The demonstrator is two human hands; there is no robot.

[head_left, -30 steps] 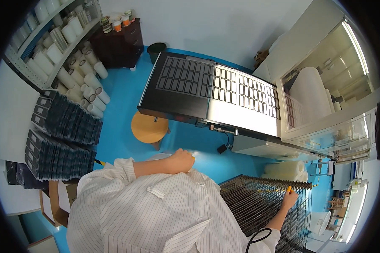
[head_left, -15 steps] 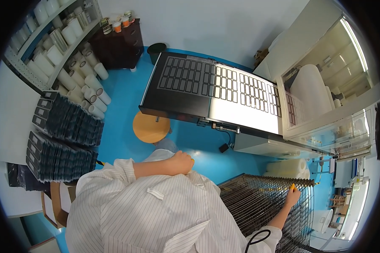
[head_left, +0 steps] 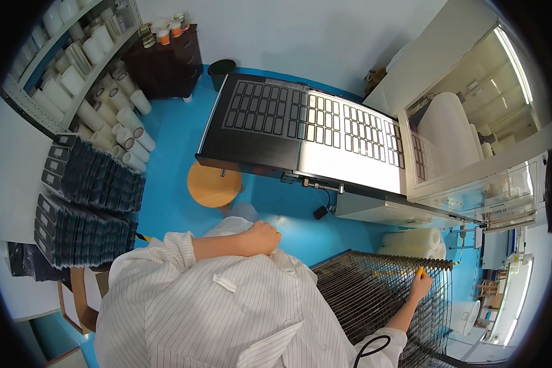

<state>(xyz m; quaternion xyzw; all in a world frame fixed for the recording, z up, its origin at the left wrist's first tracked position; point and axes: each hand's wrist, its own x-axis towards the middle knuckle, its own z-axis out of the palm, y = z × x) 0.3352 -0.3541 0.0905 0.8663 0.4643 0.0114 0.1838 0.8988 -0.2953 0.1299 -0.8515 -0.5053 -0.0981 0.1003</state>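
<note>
My left hand (head_left: pixel 262 237) is closed in front of my striped shirt, its fingers curled. A small yellow bit shows at its fingertips, and anything inside the hand is hidden. Out to the right, my right hand (head_left: pixel 421 286) is closed at the upper edge of a dark wire drying rack (head_left: pixel 362 285) made of many stacked wire shelves. Yellow also shows at a fingertip of that hand, against the rack's top bar. Ahead of me stands a long machine table (head_left: pixel 251 145), half black and half brightly lit, with a sheet of dark-outlined rectangles (head_left: pixel 260 105) lying on it.
A round wooden stool (head_left: pixel 213 185) stands below the table's left end. At left are stacks of dark framed sheets (head_left: pixel 92 175) and shelves with rolls (head_left: pixel 73 80). A glazed machine housing (head_left: pixel 472 122) joins the table's right end. Pale rolls (head_left: pixel 411 243) lie behind the rack.
The whole view has shifted slightly, so the surroundings sit a little farther left. Both hands keep the same pose, the right one still at the rack.
</note>
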